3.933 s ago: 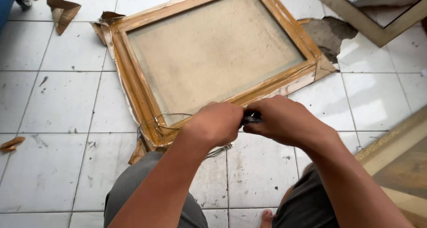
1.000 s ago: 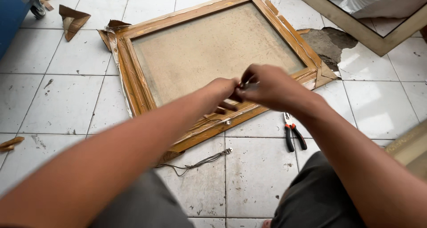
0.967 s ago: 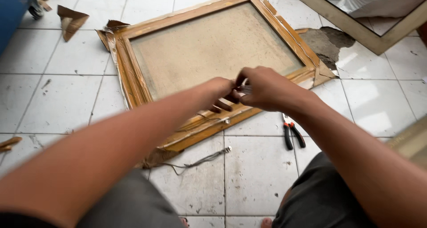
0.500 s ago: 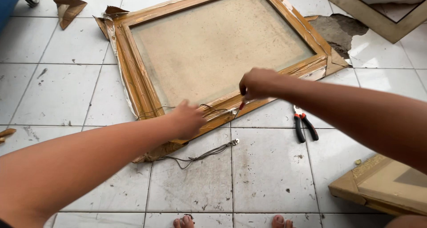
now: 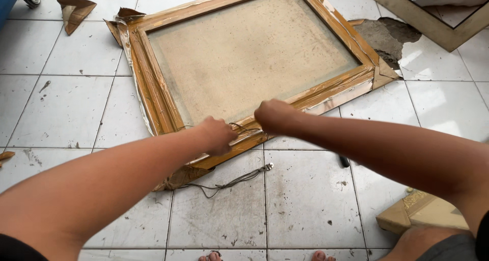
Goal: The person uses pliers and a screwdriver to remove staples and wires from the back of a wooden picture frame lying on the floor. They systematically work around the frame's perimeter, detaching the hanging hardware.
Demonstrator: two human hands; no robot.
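On the frame's (image 5: pixel 158 95) near rail, both hands (wire (image 5: pixel 232 181) alongside).

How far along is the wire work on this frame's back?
Done: one loose wire lies on the tiles. In hand: left hand and right hand grip a thin wire on the wooden frame's near rail. Left: brown tape covers every rail.

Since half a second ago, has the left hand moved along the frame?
Cannot tell: the left hand stays at the wooden frame's near rail, close to its left corner; the camera itself shifted.
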